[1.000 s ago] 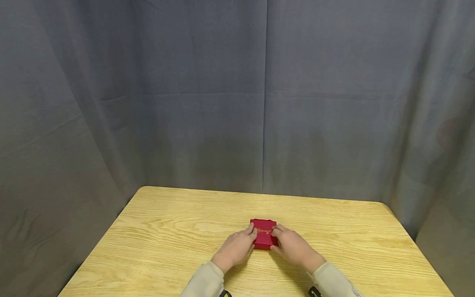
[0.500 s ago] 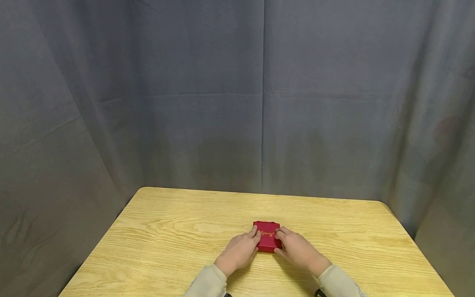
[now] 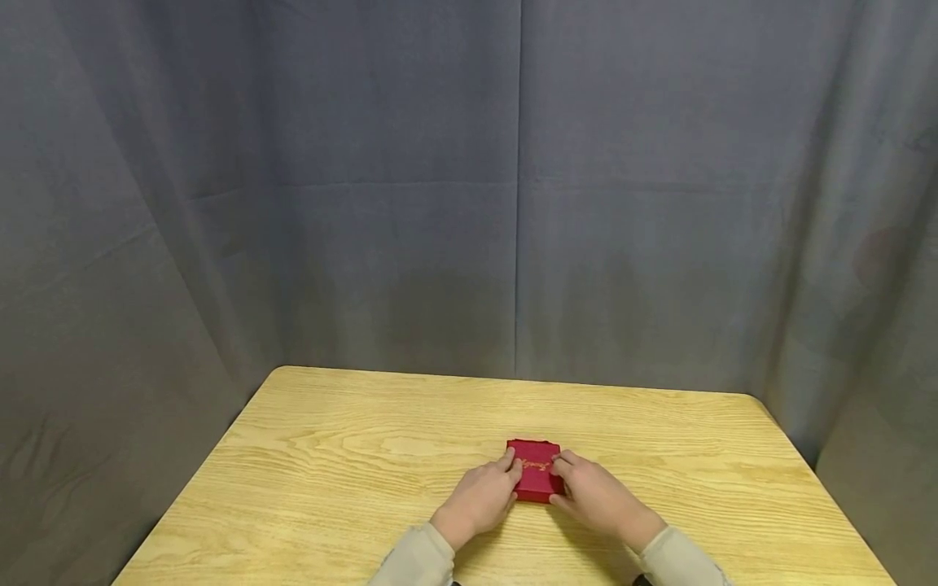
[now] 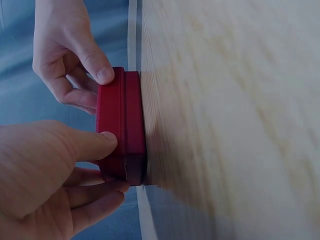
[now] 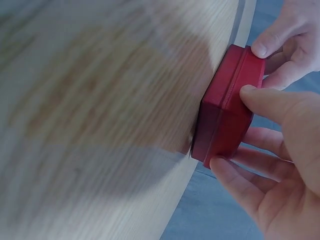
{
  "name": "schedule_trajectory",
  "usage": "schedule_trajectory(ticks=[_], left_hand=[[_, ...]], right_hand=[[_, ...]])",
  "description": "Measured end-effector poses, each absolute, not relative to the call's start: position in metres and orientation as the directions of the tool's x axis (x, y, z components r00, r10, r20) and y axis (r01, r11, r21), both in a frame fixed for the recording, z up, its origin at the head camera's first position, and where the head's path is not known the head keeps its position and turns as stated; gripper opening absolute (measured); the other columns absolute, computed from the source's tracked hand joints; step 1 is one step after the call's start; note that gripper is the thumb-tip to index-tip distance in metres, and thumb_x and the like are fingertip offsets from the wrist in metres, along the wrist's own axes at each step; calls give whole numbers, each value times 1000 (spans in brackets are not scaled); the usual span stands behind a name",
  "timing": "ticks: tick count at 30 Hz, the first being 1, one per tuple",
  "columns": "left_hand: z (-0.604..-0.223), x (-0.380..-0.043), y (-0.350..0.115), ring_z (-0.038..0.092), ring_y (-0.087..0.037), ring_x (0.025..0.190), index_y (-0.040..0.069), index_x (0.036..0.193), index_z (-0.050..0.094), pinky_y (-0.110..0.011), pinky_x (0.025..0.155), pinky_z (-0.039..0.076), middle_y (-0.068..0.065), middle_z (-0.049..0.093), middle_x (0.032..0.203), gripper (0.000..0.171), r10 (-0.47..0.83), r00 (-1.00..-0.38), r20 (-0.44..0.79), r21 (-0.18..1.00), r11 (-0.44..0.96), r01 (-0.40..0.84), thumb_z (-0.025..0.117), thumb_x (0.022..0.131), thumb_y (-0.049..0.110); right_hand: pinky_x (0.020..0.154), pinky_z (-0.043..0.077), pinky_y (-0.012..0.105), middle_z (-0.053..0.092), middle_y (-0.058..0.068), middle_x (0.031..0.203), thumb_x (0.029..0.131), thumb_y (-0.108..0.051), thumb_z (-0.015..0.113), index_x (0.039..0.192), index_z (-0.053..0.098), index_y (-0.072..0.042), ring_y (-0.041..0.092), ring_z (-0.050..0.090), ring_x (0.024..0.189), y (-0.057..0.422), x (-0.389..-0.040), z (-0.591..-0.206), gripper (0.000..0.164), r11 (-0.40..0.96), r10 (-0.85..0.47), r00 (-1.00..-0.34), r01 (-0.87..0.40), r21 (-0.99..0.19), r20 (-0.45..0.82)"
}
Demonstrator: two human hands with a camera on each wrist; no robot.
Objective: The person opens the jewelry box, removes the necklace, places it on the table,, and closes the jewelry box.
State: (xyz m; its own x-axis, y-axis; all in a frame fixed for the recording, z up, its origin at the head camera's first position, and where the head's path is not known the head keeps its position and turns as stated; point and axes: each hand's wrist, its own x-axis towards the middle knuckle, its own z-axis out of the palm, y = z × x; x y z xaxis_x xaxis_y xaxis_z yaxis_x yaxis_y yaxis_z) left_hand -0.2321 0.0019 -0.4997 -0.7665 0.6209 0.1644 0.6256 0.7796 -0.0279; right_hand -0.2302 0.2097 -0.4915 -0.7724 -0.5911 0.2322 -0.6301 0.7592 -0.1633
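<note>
A small red jewelry box [image 3: 537, 480] with gold lettering on its lid lies on the wooden table. My left hand [image 3: 482, 498] grips its left side, thumb on the near face and fingertips over the lid's edge. On the opposite side, my right hand [image 3: 601, 498] holds it the same way. In the left wrist view the lid [image 4: 111, 122] sits over a narrower base [image 4: 134, 112], a seam running between them. Both thumbs press the lid in the right wrist view, where the box [image 5: 227, 105] appears to rest on the table. Its contents are hidden.
The wooden table [image 3: 352, 456] has rounded far corners and stretches out on both sides of the box. Grey curtains [image 3: 396, 195] hang behind it and along its left and right sides.
The box and both hands have shifted slightly to the right and a little nearer in the head view. Both hands have kept their grip throughout.
</note>
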Motion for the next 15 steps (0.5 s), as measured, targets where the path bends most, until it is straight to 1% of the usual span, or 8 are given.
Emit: schedule_trajectory(ticks=[7,15], left_hand=[[-497,-228,5,61,-22,106,6,127,60,-27,80,51,-16,51,135,43,632,-756,172,-38,771,636,65,90,27],[-498,-225,7,60,-23,109,5,126,61,-27,81,51,-16,51,134,43,639,-745,192,-35,763,645,67,89,27]], right_hand=[[69,50,29,53,-2,91,82,-22,74,97,61,-7,7,53,77,213,-226,-489,25,748,-601,-763,-642,-169,238],[68,50,29,52,-3,90,82,-23,75,94,60,-8,6,52,77,216,-223,-489,24,752,-596,-769,-635,-177,231]])
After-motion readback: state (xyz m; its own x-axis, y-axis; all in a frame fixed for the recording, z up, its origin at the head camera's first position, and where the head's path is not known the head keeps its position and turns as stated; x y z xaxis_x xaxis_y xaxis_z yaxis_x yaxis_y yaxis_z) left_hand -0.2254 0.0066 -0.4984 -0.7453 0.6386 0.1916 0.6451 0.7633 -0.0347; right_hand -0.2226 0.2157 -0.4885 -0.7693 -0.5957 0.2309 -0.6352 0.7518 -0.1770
